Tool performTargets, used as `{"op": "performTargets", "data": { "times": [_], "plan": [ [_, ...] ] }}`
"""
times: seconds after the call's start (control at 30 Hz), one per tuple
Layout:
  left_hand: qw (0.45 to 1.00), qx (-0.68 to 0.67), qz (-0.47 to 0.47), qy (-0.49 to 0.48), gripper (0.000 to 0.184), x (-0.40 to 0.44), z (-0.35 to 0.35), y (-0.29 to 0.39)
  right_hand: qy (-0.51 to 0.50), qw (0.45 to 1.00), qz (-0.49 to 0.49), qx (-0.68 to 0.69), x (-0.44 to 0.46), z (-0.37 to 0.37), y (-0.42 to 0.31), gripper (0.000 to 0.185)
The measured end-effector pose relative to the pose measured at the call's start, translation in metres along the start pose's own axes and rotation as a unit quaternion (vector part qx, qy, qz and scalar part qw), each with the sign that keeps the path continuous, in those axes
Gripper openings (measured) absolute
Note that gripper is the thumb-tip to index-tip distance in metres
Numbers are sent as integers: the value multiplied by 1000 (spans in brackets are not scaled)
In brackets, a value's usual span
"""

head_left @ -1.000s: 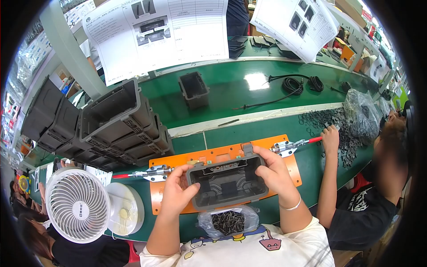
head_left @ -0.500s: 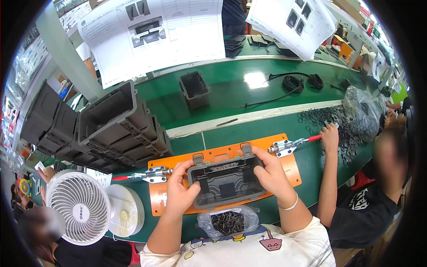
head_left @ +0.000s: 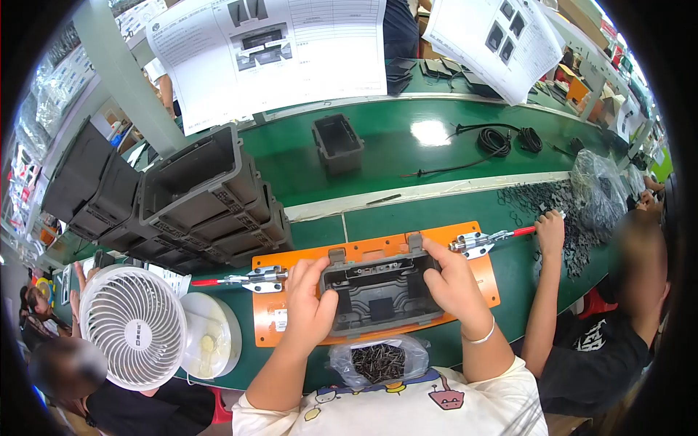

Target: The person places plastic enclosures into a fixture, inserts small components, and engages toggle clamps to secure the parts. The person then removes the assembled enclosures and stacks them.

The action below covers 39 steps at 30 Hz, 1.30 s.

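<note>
A dark grey open box (head_left: 380,298) lies on an orange fixture plate (head_left: 273,320), its hollow side facing up toward me. My left hand (head_left: 311,301) grips the box's left end, thumb on the rim. Around the right end is my right hand (head_left: 452,287), its fingers by the latch (head_left: 415,243) at the top edge. A second latch (head_left: 337,256) stands near my left fingertips. Toggle clamps with red handles flank the plate, one at left (head_left: 267,279) and one at right (head_left: 476,244). Against my shirt rests a plastic bag of screws (head_left: 379,362).
Stacked grey boxes (head_left: 207,196) and a white fan (head_left: 134,330) stand at left. Farther back are a single box (head_left: 338,142) and coiled cables (head_left: 494,142). A co-worker's hand (head_left: 550,232) is by small black parts (head_left: 574,254) at right. Paper sheets (head_left: 327,58) hang above.
The latch near my left hand, folded down a second ago, now stands up beyond the box's edge. Both hands have stayed on the box. The whole view has shifted slightly.
</note>
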State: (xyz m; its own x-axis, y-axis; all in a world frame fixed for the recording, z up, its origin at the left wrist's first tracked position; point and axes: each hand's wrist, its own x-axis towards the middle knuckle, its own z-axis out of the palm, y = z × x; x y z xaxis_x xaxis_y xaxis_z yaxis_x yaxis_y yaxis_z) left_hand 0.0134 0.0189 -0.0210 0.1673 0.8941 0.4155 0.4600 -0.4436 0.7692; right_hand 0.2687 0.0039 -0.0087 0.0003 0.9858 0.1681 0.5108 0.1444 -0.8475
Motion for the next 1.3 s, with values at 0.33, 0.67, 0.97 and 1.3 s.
{"op": "performTargets", "data": {
  "times": [0.33,0.67,0.97,1.3],
  "plan": [
    [984,177,2,22,50,-5,10,-5,1,957,11,-291,-3,10,-11,59],
    [970,244,-12,-14,58,-4,12,0,44,923,-45,-379,-2,20,5,66],
    [965,211,147,-52,33,18,28,30,57,949,-129,-283,3,7,0,55],
    [954,209,170,-128,34,32,65,24,34,922,-137,-362,5,9,1,48]
  ]
}}
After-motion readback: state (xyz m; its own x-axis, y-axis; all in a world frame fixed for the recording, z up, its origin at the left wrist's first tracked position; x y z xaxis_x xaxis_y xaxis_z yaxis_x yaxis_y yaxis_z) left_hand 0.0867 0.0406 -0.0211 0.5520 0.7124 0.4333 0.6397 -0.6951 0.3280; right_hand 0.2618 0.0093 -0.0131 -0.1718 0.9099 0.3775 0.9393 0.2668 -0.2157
